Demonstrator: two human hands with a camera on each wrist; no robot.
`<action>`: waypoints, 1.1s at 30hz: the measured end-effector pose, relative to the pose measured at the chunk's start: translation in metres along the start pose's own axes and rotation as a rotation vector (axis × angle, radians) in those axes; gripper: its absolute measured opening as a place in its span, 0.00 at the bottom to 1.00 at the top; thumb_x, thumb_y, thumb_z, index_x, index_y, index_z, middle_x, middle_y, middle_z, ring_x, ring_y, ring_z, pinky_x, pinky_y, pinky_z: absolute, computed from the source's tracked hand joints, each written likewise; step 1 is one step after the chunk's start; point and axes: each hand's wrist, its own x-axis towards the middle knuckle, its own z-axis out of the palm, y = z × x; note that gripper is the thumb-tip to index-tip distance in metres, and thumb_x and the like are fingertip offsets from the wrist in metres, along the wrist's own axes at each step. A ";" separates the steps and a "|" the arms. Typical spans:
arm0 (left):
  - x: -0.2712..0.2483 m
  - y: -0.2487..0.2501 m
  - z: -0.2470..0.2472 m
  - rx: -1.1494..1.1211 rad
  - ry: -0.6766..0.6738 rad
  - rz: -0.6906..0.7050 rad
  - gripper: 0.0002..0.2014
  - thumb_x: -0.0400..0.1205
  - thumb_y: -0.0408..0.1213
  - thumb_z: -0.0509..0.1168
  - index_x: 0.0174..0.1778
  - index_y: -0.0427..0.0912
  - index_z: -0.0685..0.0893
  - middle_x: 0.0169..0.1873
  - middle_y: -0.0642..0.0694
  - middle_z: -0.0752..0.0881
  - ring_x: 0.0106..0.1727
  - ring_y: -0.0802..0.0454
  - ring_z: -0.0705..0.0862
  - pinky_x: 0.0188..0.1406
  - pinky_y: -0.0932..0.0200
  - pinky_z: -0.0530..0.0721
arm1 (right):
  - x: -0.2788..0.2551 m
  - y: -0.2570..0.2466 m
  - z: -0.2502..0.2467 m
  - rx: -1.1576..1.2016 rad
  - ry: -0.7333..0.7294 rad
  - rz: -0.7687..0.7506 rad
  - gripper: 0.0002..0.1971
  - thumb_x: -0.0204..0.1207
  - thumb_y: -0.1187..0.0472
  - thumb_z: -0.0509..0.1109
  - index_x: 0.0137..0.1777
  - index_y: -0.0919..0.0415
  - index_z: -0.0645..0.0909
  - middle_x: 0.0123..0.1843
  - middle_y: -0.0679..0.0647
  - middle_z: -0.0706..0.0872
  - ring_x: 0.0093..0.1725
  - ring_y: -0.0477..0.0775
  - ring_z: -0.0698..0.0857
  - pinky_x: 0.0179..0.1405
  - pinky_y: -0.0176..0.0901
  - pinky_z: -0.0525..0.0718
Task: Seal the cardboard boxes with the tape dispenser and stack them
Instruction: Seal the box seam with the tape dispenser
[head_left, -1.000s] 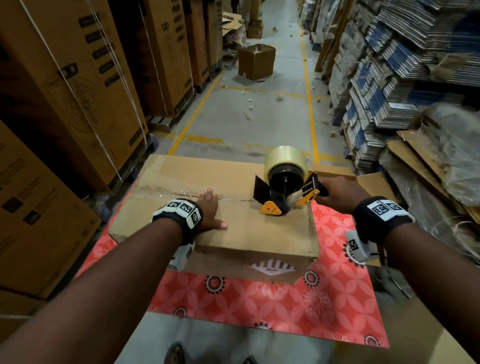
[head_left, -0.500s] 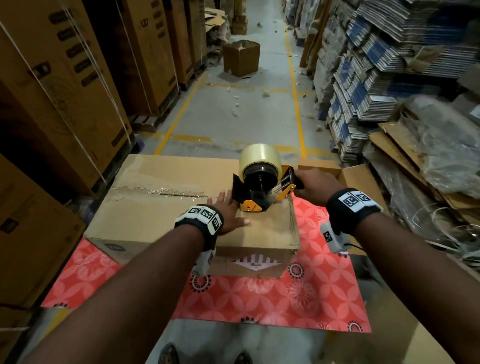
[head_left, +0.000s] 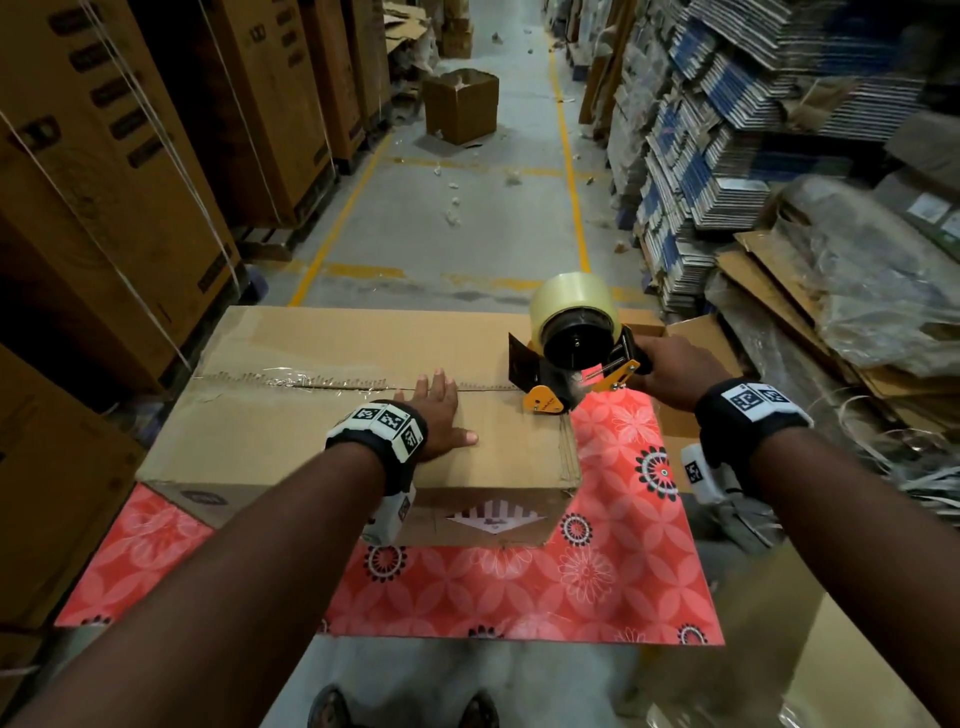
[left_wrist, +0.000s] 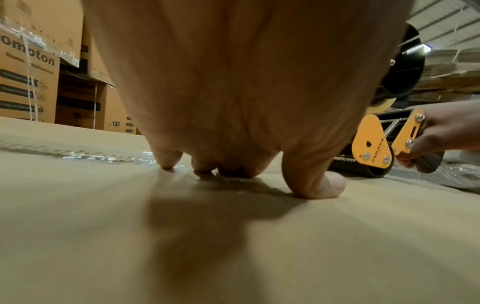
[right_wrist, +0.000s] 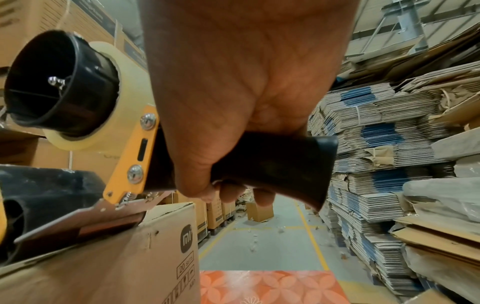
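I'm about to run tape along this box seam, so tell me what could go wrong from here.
1. The left hand lies flat on the cardboard box with its fingertips at the seam, in the likely path of the tape dispenser and its serrated blade.
2. The right hand holds the dispenser at the box's right edge; the tape may start skewed.
3. Old torn tape residue on the seam may weaken adhesion.
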 end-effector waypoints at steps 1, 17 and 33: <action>0.000 0.002 0.000 0.001 0.002 -0.012 0.46 0.83 0.62 0.56 0.84 0.40 0.37 0.83 0.40 0.33 0.85 0.38 0.39 0.82 0.33 0.47 | 0.001 0.000 0.002 0.001 0.008 0.001 0.12 0.76 0.52 0.77 0.58 0.47 0.83 0.49 0.49 0.89 0.49 0.55 0.85 0.34 0.41 0.70; 0.013 0.076 -0.003 0.001 0.010 0.190 0.43 0.83 0.64 0.53 0.86 0.46 0.41 0.85 0.40 0.40 0.85 0.41 0.38 0.81 0.34 0.43 | 0.003 0.007 0.012 0.064 0.003 0.022 0.13 0.74 0.55 0.77 0.58 0.46 0.82 0.50 0.49 0.90 0.50 0.56 0.87 0.44 0.47 0.82; 0.013 0.096 -0.012 0.007 -0.039 0.072 0.56 0.76 0.72 0.56 0.84 0.38 0.35 0.83 0.39 0.32 0.85 0.38 0.38 0.80 0.33 0.48 | -0.023 0.049 0.019 0.102 -0.003 0.111 0.16 0.75 0.59 0.77 0.61 0.49 0.82 0.55 0.56 0.90 0.54 0.61 0.87 0.46 0.48 0.79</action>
